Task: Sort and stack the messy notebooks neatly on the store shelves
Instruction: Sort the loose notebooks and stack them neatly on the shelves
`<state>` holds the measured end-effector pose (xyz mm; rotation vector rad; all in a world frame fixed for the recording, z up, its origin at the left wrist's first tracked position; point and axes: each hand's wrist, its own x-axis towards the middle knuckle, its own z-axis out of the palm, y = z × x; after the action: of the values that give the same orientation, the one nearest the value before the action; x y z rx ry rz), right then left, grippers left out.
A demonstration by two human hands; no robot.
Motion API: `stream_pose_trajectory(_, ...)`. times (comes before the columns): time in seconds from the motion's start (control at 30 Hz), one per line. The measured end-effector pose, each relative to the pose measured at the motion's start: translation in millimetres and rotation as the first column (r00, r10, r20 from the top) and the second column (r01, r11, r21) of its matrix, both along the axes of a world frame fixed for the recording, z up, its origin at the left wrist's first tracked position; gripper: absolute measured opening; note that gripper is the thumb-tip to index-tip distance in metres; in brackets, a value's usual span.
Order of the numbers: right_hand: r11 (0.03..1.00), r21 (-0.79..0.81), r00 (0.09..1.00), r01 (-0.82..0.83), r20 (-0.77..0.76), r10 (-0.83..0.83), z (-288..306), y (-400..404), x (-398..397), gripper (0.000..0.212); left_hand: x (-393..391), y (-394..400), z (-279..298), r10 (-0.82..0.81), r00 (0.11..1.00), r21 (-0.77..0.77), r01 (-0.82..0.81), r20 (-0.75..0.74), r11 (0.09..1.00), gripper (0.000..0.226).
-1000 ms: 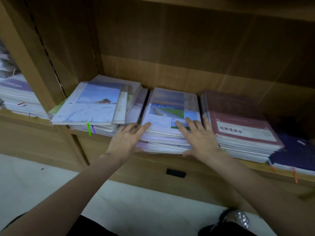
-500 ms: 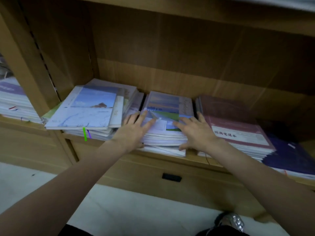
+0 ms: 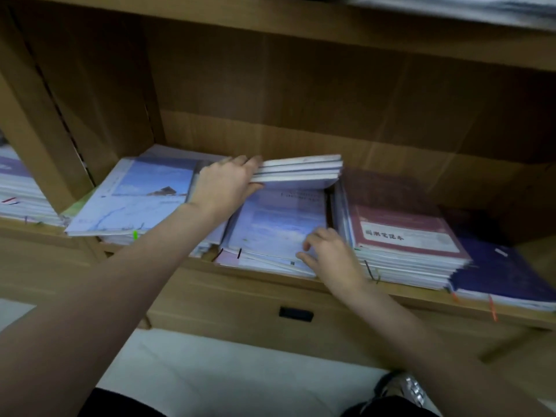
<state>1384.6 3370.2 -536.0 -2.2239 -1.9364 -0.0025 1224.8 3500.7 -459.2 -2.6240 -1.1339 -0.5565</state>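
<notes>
On the wooden shelf point(image 3: 301, 284), the left hand point(image 3: 224, 188) grips a few notebooks point(image 3: 298, 173) by their left edge, thumb underneath and fingers on top, holding them tilted up above the middle pile point(image 3: 270, 233). The right hand point(image 3: 328, 254) rests at that pile's front right corner, fingers curled around the edges of its top books. A messy pile with a blue sky cover point(image 3: 135, 200) lies just to the left, a dark red pile point(image 3: 397, 230) just to the right, and a navy pile point(image 3: 505, 275) beyond it.
</notes>
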Motion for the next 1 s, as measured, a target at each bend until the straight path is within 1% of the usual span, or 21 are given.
stream_pose_trajectory(0.07, 0.994, -0.083, 0.998, 0.065, 0.015, -0.064, -4.7, 12.0, 0.2, 0.041, -2.2, 2.8, -4.4, -0.015, 1.000, 0.001, 0.015, -0.007, 1.000, 0.051)
stream_pose_trajectory(0.1, 0.992, -0.093, 0.995, 0.082, 0.056, -0.077, -4.9, 15.7, 0.5, 0.046, -3.2, 3.7, -6.7, -0.026, 1.000, 0.010, 0.026, -0.012, 1.000, 0.051)
stream_pose_trajectory(0.17, 0.990, -0.112, 0.979, 0.085, 0.194, -0.062, -4.3, 17.8, 2.1, 0.053, -4.7, 4.9, -10.1, -0.052, 0.999, 0.008, 0.052, -0.008, 0.999, 0.050)
stream_pose_trajectory(0.27, 0.988, -0.133, 0.956, 0.081, 0.290, -0.040, -3.4, 15.5, 0.4, 0.053, -4.0, 6.2, -11.2, -0.066, 0.998, 0.006, 0.066, 0.014, 0.998, 0.050)
stream_pose_trajectory(0.3, 0.992, -0.112, 0.944, 0.055, 0.329, -0.015, -3.7, 15.2, -0.6, 0.055, -3.5, 6.1, -10.6, -0.060, 0.998, 0.009, 0.060, 0.013, 0.998, 0.050)
stream_pose_trajectory(0.37, 0.993, -0.107, 0.901, -0.042, 0.426, 0.084, -3.7, 14.5, -3.3, 0.068, -2.2, 5.7, -9.3, -0.046, 0.999, 0.011, 0.046, 0.002, 0.999, 0.051)
stream_pose_trajectory(0.43, 0.995, -0.060, 0.859, -0.086, 0.501, 0.104, -3.4, 17.3, 0.3, 0.082, -2.4, 4.4, -8.2, -0.039, 0.999, 0.004, 0.039, -0.022, 0.999, 0.051)
stream_pose_trajectory(0.47, 0.993, -0.082, 0.853, -0.079, 0.511, 0.110, 8.2, 18.7, 0.5, 0.084, -3.0, 3.6, -8.9, -0.041, 0.999, 0.001, 0.041, -0.031, 0.999, 0.051)
stream_pose_trajectory(0.5, 0.995, -0.048, 0.851, -0.089, 0.515, 0.101, 22.4, 23.8, 3.0, 0.081, -3.3, 3.2, -9.3, -0.044, 0.998, 0.001, 0.044, -0.036, 0.999, 0.051)
stream_pose_trajectory(0.53, 0.992, 0.043, 0.844, -0.119, 0.531, 0.078, 34.8, 29.4, 6.1, 0.075, -3.7, 3.0, -9.5, -0.041, 0.998, -0.004, 0.040, -0.044, 0.999, 0.051)
stream_pose_trajectory(0.57, 0.987, 0.090, 0.826, -0.131, 0.561, 0.058, 43.1, 33.9, 8.7, 0.070, -4.4, 2.9, -8.9, -0.030, 0.998, -0.014, 0.029, -0.054, 0.999, 0.051)
stream_pose_trajectory(0.6, 0.986, 0.097, 0.815, -0.134, 0.576, 0.054, 48.7, 33.0, 9.4, 0.071, -5.0, 3.3, -8.3, -0.022, 0.998, -0.017, 0.021, -0.055, 1.000, 0.052)
stream_pose_trajectory(0.63, 0.985, 0.099, 0.813, -0.144, 0.580, 0.061, 48.1, 29.6, 9.0, 0.076, -5.6, 3.6, -7.3, -0.016, 0.998, -0.015, 0.015, -0.054, 1.000, 0.052)
stream_pose_trajectory(0.67, 0.975, 0.136, 0.827, -0.173, 0.559, 0.068, 41.3, 28.1, 9.8, 0.081, -6.3, 3.7, -5.4, -0.008, 0.998, -0.012, 0.007, -0.062, 1.000, 0.052)
stream_pose_trajectory(0.7, 0.963, 0.186, 0.841, -0.196, 0.537, 0.068, 37.2, 26.1, 9.6, 0.082, -6.7, 3.0, -3.4, -0.004, 0.997, -0.008, 0.003, -0.073, 1.000, 0.053)
stream_pose_trajectory(0.77, 0.938, 0.284, 0.879, -0.199, 0.475, 0.042, 31.3, 25.3, 13.5, 0.072, -5.4, 1.4, 0.3, -0.013, 0.997, 0.004, 0.014, -0.079, 1.000, 0.054)
stream_pose_trajectory(0.87, 0.889, 0.439, 0.941, -0.131, 0.337, -0.028, 52.0, 34.1, 19.5, 0.039, 0.1, 6.3, 10.8, -0.021, 0.999, -0.024, 0.020, -0.050, 1.000, 0.053)
stream_pose_trajectory(0.93, 0.850, 0.515, 0.961, -0.111, 0.272, -0.039, 64.9, 39.4, 25.8, 0.026, 4.4, 18.2, 23.7, -0.041, 0.999, -0.096, 0.039, -0.018, 0.995, 0.053)
stream_pose_trajectory(1.0, 0.805, 0.578, 0.963, -0.136, 0.269, -0.031, 69.9, 42.2, 31.5, 0.022, 5.7, 28.9, 32.1, -0.071, 0.997, -0.207, 0.070, -0.001, 0.976, 0.057)
